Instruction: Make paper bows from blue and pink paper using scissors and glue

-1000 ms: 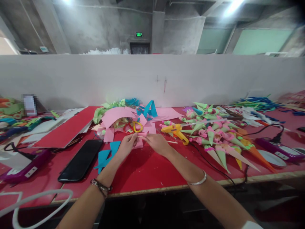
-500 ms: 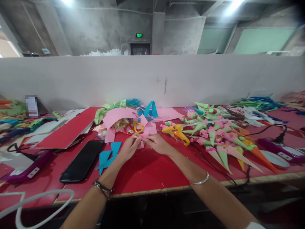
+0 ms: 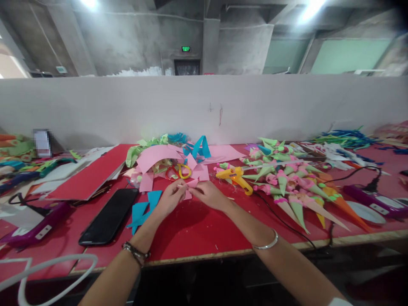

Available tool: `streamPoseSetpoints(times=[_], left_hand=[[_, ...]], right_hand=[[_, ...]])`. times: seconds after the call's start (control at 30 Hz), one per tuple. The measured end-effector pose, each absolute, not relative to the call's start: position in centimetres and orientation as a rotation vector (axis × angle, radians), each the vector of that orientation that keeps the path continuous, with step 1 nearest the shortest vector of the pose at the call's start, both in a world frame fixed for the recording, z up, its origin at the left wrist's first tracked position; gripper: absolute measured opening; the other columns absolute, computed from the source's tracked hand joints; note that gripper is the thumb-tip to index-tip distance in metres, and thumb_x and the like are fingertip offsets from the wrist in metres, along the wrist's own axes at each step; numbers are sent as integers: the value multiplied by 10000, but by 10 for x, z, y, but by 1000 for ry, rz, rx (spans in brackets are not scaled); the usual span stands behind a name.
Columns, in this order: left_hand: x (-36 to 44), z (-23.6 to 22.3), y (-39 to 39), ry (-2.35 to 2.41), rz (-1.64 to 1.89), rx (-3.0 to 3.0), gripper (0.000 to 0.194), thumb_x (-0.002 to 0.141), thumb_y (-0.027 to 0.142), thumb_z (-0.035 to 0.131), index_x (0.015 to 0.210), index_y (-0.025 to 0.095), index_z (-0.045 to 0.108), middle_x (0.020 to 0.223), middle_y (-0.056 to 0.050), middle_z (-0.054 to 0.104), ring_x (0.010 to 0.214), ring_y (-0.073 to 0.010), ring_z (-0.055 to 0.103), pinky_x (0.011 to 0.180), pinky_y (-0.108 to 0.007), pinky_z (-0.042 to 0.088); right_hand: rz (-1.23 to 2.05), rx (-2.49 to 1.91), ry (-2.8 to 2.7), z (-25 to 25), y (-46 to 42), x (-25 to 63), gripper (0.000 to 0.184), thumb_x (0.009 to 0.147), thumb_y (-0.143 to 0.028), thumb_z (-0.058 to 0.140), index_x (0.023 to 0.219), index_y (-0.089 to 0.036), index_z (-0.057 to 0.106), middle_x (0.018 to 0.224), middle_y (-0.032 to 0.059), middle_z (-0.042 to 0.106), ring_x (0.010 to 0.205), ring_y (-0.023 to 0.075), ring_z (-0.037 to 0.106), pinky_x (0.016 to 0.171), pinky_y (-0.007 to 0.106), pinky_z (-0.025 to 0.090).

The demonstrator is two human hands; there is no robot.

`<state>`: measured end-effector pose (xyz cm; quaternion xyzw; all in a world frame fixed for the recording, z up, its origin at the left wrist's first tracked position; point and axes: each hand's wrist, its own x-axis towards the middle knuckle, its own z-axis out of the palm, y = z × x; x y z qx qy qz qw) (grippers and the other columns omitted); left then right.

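Between my hands, over the middle of the red table point(image 3: 204, 238), is a small piece of pink paper point(image 3: 192, 183). My left hand point(image 3: 172, 199) pinches it from the left, with a thin pale stick end showing at the fingertips. My right hand point(image 3: 210, 194) grips it from the right with fingers pressed together. Just beyond my fingers lie scissors with red and yellow handles point(image 3: 185, 171), partly under pink paper sheets point(image 3: 159, 156). A yellow hot glue gun point(image 3: 235, 175) rests right of my right hand. Blue paper scraps point(image 3: 139, 214) lie beside my left forearm.
Many paper cones with pink tips point(image 3: 287, 180) are heaped on the right. A black phone point(image 3: 110, 216) and a purple power strip point(image 3: 40, 227) lie left; another purple power strip point(image 3: 376, 202) sits right. A red board point(image 3: 89, 174) lies back left. A white partition point(image 3: 143, 106) stands behind.
Both hands stay close together on the pink paper, with small finger shifts. The right fingers now sit a little more over the paper. The view has moved very slightly.
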<state>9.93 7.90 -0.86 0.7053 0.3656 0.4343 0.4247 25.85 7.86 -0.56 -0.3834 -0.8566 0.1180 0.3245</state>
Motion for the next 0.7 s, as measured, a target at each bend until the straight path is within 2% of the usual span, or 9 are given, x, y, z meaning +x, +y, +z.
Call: streamPoseSetpoints(times=[0.27, 0.37, 0.47, 0.63, 0.7], left_hand=[[103, -7, 78, 974, 1129, 1765, 311, 825, 405, 343, 619, 181, 409, 443, 61, 391, 416, -78, 345, 465, -224, 287], [103, -8, 78, 1035, 1137, 1736, 361, 831, 438, 292, 622, 178, 431, 430, 57, 381, 398, -86, 339, 445, -232, 274], [103, -10, 79, 1052, 1132, 1722, 367, 813, 452, 313, 582, 183, 407, 432, 60, 354, 404, -82, 309, 437, -227, 252], [100, -8, 82, 1037, 1092, 1682, 354, 751, 452, 384, 516, 187, 372, 442, 66, 300, 407, -73, 267, 415, -218, 223], [99, -7, 83, 1036, 1078, 1665, 349, 736, 448, 388, 503, 189, 367, 435, 64, 298, 402, -73, 262, 407, -216, 219]], right_hand=[[275, -1058, -2227, -5, 84, 260, 381, 873, -341, 367, 722, -140, 654, 609, 27, 624, 518, 93, 504, 513, 192, 295], [273, -1056, -2208, -6, 84, 262, 365, 867, -339, 385, 760, -128, 662, 642, 45, 641, 543, 102, 526, 522, 194, 305], [294, -1035, -2223, -4, 83, 263, 344, 869, -331, 384, 807, -134, 659, 682, 47, 653, 573, 105, 537, 538, 195, 317], [230, -1090, -2308, -1, 83, 265, 441, 861, -382, 376, 620, -122, 637, 542, 32, 598, 493, 94, 477, 501, 203, 299], [211, -1097, -2323, -2, 83, 265, 453, 864, -387, 366, 625, -116, 639, 549, 40, 599, 502, 98, 483, 511, 208, 309]])
